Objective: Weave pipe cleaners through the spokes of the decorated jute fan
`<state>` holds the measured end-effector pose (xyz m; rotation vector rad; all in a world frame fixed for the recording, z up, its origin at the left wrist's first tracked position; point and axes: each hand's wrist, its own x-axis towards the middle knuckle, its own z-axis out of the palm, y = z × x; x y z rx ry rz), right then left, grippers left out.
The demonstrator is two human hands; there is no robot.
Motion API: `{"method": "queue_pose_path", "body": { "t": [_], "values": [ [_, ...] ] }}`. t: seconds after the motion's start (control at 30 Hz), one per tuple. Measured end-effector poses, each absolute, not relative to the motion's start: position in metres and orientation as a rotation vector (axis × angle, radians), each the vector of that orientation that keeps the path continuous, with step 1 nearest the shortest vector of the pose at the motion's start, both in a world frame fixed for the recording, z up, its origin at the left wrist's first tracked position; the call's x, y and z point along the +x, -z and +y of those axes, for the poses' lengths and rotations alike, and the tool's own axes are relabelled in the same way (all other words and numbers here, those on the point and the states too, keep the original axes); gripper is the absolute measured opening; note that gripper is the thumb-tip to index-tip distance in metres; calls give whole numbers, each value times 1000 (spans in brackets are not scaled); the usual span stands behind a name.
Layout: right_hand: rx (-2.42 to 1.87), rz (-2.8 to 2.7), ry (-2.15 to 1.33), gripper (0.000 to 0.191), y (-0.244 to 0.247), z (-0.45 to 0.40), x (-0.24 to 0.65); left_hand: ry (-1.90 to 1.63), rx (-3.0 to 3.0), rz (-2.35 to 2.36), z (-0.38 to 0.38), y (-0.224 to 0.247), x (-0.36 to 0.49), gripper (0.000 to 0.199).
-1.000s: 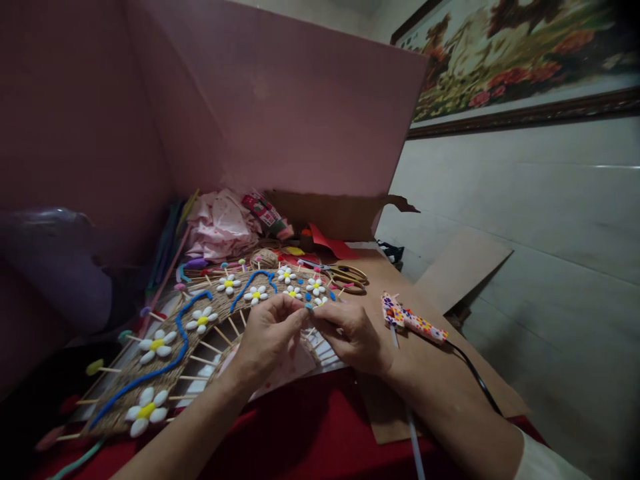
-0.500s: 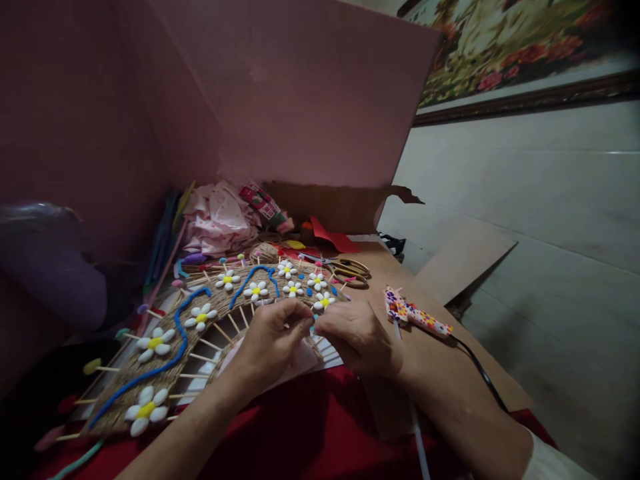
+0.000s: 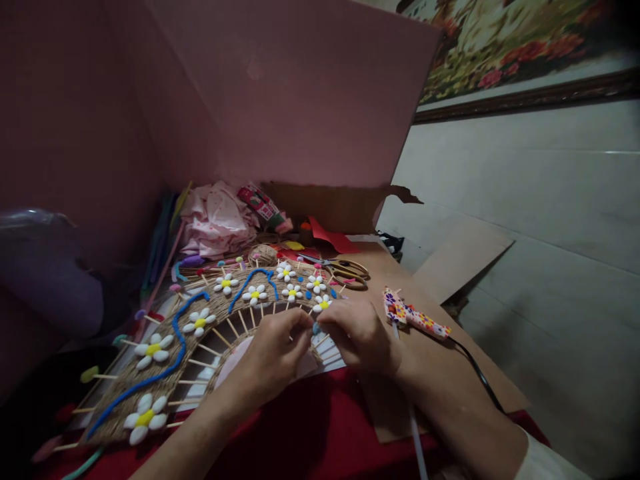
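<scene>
My left hand and my right hand face each other over the inner edge of a fan-shaped craft piece. Fingers and thumbs are pinched on both hands, close together but apart. A small light-blue bit shows between them; whether it is held or lies behind I cannot tell. The fan's twine-wrapped band is woven over thin wooden sticks with coloured tips. White daisies with yellow centres sit on it, along with a wavy blue strip and small blue dots. Its right end is partly hidden by my hands.
A flower-patterned glue gun lies on cardboard at right, its black cord trailing forward. Scissors, a twine ball, red paper and a crumpled pink cloth are behind the fan. A red cloth covers the front.
My fingertips have drawn slightly apart and a little lower, with both hands still pinched. The whole view has shifted a little; the fan and the tools stay in place.
</scene>
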<state>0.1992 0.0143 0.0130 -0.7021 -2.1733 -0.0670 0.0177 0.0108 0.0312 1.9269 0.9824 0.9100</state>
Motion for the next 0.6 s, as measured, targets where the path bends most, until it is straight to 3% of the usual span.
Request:
{"method": "queue_pose_path", "body": {
  "t": [0.27, 0.6],
  "values": [
    [-818, -1924, -423, 13, -10, 15, 192, -973, 1184, 810, 11, -29, 26, 24],
    [-987, -1932, -510, 17, -7, 8, 184, -1222, 1252, 923, 12, -9, 33, 12]
  ]
}}
